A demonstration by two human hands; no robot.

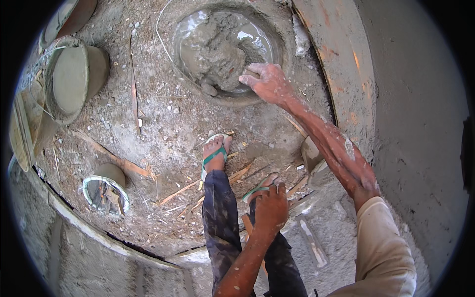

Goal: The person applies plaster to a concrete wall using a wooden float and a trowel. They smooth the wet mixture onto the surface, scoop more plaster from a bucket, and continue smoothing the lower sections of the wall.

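Note:
A round basin at the top centre holds wet grey mortar, heaped in the middle with shiny water around it. My right hand reaches over the basin's near right side, its fingers curled together at the mortar's edge. What lies inside those fingers is hidden, and pale mortar coats the hand and forearm. Lower down, my left hand rests over my bent right knee with the fingers lying forward. Nothing shows in it. My feet, in green-strapped sandals, stand between the basin and me.
Mortar-crusted tubs stand at the left. A small bucket with wood scraps sits at lower left, and another container is under my right forearm. Wood strips and rubble litter the ground. A long board borders smooth grey cement at right.

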